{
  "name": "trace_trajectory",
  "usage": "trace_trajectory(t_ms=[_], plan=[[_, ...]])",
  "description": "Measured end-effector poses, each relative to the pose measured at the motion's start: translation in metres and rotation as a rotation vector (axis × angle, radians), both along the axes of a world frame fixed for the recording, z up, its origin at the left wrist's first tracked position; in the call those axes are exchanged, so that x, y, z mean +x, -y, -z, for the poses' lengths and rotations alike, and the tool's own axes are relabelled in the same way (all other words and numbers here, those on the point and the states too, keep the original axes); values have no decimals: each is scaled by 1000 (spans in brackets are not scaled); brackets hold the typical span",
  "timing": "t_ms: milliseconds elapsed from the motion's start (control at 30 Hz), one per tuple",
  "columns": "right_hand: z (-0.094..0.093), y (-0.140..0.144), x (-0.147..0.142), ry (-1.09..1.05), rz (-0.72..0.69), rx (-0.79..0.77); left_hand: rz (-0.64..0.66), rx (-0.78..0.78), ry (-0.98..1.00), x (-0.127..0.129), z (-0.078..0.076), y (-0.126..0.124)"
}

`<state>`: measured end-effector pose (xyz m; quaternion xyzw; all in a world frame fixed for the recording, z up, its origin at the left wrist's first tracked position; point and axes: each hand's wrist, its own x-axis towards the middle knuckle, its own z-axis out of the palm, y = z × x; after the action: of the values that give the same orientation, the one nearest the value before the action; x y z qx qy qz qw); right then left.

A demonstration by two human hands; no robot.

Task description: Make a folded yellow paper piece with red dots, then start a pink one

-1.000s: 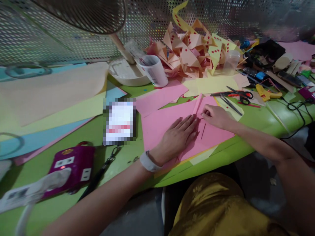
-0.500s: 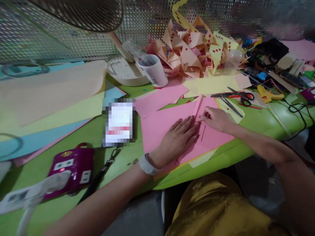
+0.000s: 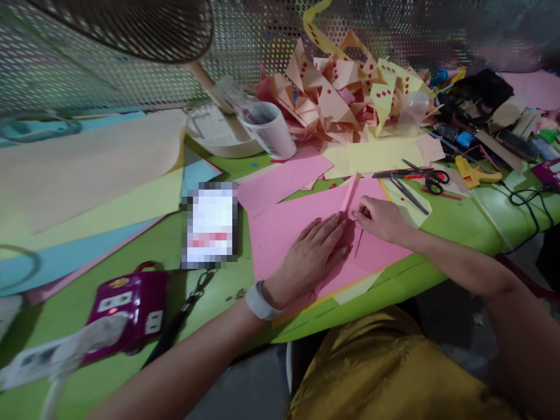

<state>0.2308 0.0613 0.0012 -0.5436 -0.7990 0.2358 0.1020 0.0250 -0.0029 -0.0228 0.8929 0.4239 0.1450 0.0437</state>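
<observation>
Fold in progress: my left hand [image 3: 312, 251] lay open, flat on the pink sheet [image 3: 284, 221]; my right hand [image 3: 378, 217] pinched its raised crease [image 3: 350, 192], which seemingly wanted pressing down next.

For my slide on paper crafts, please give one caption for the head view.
Left hand flat on pink paper; right hand pinches its raised fold.
</observation>
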Motion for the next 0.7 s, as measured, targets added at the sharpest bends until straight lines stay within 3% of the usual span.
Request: trace_trajectory(t_ms=[333, 700], plan=[[-8, 0, 1, 31, 5, -74, 14, -3, -92, 2, 1, 0], [-4, -4, -1, 84, 10, -80, -6, -42, -61, 2, 2, -1]])
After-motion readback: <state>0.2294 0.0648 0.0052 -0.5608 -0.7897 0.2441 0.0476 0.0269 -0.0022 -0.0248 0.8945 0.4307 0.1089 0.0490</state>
